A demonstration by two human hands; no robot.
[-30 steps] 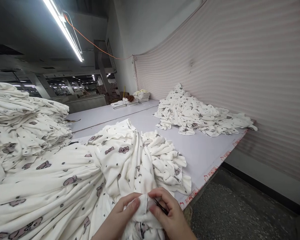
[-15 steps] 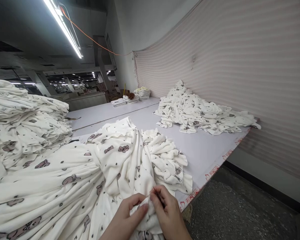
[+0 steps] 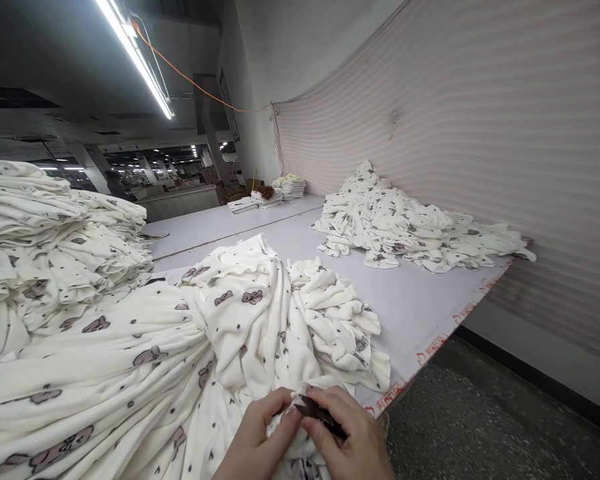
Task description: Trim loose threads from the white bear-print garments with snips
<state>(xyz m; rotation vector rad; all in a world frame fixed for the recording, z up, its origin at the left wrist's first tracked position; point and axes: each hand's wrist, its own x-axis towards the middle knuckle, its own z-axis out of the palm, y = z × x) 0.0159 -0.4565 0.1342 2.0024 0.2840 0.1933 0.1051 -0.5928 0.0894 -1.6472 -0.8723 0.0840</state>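
Note:
At the bottom middle, my left hand point(image 3: 263, 430) pinches a fold of white fleecy fabric point(image 3: 260, 353) printed with bears and small dots. My right hand point(image 3: 350, 433) is closed around dark thread snips point(image 3: 320, 415), their tip touching or very close to the cloth at my left fingertips. Both hands almost meet there, and the right fingers cover part of the snips. The same fabric spreads in long gathers to the left and bunches up in front of my hands on the table.
A tall stack of matching fabric point(image 3: 45, 247) rises on the left. Another loose heap point(image 3: 405, 223) lies at the right back, against a striped hanging sheet point(image 3: 455, 113). Folded white bundles point(image 3: 280, 190) sit at the far end of the table point(image 3: 410, 300), whose right edge drops to the floor.
My right hand has turned so that the dark snips now show between its fingers, against the pinched cloth. The whole view has shifted slightly.

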